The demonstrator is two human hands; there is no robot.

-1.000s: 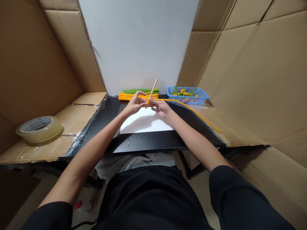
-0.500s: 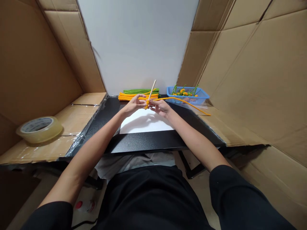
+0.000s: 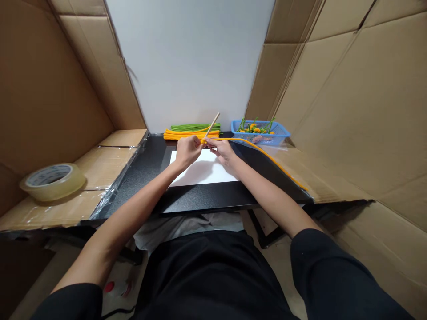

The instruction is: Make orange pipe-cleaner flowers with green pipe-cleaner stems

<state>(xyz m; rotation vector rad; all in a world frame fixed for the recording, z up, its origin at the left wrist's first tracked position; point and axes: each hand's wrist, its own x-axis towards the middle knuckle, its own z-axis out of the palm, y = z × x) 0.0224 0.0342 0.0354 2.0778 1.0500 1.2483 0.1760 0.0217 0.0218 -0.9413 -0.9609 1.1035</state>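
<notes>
My left hand point(image 3: 187, 150) is closed around the lower end of a thin wooden stick point(image 3: 212, 124) that points up and to the right. An orange pipe cleaner point(image 3: 267, 158) is coiled on the stick at my fingertips; its long free end trails right across the table. My right hand point(image 3: 223, 150) pinches the pipe cleaner close to the stick. Both hands hover over a white sheet of paper point(image 3: 207, 173) on the black table point(image 3: 200, 198).
Bundles of orange pipe cleaners point(image 3: 187, 134) and green pipe cleaners point(image 3: 195, 127) lie at the table's far edge. A blue basket point(image 3: 279, 131) holding small orange-and-green pieces stands at the back right. A roll of clear tape point(image 3: 52, 181) rests on cardboard at the left. Cardboard walls close in both sides.
The pipe cleaner's free end swung up and then back down to the right. My left hand's fingers closed more tightly round the stick, which now tilts a little further right.
</notes>
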